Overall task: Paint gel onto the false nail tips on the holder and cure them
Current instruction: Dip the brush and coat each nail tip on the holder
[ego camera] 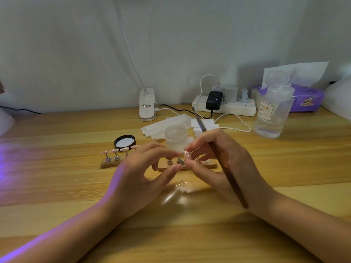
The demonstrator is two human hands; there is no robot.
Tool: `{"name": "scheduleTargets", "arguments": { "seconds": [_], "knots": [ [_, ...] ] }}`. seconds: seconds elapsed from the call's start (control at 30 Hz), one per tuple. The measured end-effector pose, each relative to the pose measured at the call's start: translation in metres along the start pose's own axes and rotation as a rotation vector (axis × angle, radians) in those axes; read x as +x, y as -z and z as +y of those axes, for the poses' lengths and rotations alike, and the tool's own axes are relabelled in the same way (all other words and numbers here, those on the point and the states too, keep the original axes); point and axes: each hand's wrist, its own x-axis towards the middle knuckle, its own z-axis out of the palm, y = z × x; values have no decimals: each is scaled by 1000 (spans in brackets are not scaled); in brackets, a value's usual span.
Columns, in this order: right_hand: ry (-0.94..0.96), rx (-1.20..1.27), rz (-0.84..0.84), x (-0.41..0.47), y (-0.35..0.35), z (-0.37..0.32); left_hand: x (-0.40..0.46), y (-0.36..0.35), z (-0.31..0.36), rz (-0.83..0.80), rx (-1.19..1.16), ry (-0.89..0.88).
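Two wooden holders lie on the table. The left holder (109, 164) carries several pink nail tips (124, 149) on metal stands. The right holder (209, 165) sits partly behind my hands. My right hand (224, 164) holds a brown brush (224, 164) that rests across it, bristle end pointing away, and its thumb and forefinger pinch a nail tip (187, 155) on a stand. My left hand (144, 173) reaches in from the left, its fingertips close to the same stand (179, 161). An open frosted gel jar (175, 137) stands just behind.
The jar's black lid (124, 142) lies to the left. White wipes (167, 126), a lamp clamp (147, 105), a power strip (224, 107) with cables, a clear liquid bottle (271, 114) and a purple tissue box (307, 97) stand behind. Purple light falls from the left.
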Motion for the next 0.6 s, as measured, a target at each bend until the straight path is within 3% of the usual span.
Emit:
{"name": "scheduleTargets", "arguments": {
  "seconds": [0.37,0.5,0.6],
  "knots": [
    [7,9,17,-1,-7,-4,0,0,-1,45,-81,-72],
    [-81,105,80,8,6,-6,1,1,-3,145,-159,-3],
    [-250,239,160,21,10,-6,0,3,-5,205,-207,41]
  ]
}}
